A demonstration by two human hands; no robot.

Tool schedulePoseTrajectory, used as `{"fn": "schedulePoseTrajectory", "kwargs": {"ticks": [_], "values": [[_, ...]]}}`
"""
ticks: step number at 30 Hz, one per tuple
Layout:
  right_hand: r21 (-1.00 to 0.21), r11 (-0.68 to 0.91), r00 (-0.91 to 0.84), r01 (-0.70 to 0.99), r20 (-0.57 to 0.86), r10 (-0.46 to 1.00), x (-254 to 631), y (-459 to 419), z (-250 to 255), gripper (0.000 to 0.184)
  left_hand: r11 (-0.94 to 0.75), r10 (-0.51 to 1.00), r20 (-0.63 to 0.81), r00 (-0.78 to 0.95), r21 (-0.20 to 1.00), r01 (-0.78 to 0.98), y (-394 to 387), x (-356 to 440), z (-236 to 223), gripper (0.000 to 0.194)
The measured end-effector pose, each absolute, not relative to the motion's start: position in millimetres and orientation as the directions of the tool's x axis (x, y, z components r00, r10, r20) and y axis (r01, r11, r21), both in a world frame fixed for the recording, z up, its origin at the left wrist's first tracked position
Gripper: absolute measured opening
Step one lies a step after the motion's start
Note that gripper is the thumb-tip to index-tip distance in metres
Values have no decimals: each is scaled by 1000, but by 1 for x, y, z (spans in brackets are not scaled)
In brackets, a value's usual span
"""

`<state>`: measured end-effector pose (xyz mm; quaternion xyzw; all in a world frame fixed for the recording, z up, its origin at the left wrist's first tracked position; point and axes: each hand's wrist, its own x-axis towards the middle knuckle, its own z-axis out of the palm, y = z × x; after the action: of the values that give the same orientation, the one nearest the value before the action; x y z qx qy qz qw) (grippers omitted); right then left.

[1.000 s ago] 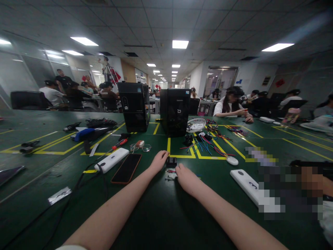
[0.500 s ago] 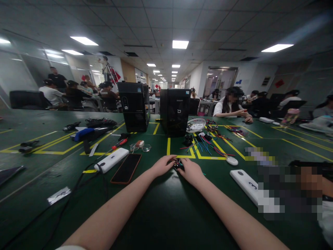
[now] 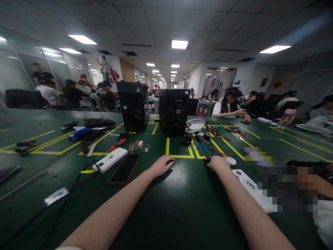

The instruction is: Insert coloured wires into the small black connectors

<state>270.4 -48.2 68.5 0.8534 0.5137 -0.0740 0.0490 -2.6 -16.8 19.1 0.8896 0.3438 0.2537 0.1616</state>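
My left hand [image 3: 162,165] lies palm down on the green table mat [image 3: 182,201], fingers loosely bent and nothing seen in them. My right hand [image 3: 219,162] is farther right, fingers closed on a small black connector [image 3: 207,160] with short wires, held low over the mat beside a white oval object [image 3: 231,160]. A dark phone [image 3: 125,168] and a white power bank [image 3: 111,160] lie left of my left hand.
Two black computer towers [image 3: 134,106] [image 3: 173,111] stand behind, with a white basket [image 3: 195,125] and coloured wires [image 3: 203,146]. Glasses [image 3: 139,147], a red screwdriver [image 3: 116,143] and another white power bank [image 3: 248,185] lie around. A co-worker's arm [image 3: 299,184] is at right.
My hands met over the small black connector, then parted. My right hand has carried it to the right, near the white oval object. My left hand stayed put on the mat.
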Motion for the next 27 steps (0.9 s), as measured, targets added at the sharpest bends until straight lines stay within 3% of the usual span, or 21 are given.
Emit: {"fn": "schedulePoseTrajectory", "kwargs": {"ticks": [7, 12, 16, 20, 22, 27], "values": [[-17, -414, 406, 910, -166, 899, 299, -39, 65, 51, -713, 691, 337, 640, 463, 526, -17, -3, 19, 27], [-82, -382, 379, 920, -57, 924, 329, -38, 76, 39, -717, 687, 344, 640, 462, 521, -15, -3, 17, 27], [-200, -390, 381, 899, -81, 921, 342, -48, 83, 31, -710, 695, 347, 630, 471, 523, -14, -2, 14, 27], [-343, -401, 364, 849, -171, 916, 333, -54, 85, 36, -697, 708, 345, 616, 483, 530, -12, -3, 11, 29], [-334, -379, 345, 863, -157, 925, 328, -53, 85, 34, -694, 711, 343, 614, 484, 534, -12, -3, 9, 30], [-172, -286, 298, 943, 44, 954, 333, -44, 75, 22, -693, 712, 341, 614, 480, 538, -11, -2, 9, 31]]}}
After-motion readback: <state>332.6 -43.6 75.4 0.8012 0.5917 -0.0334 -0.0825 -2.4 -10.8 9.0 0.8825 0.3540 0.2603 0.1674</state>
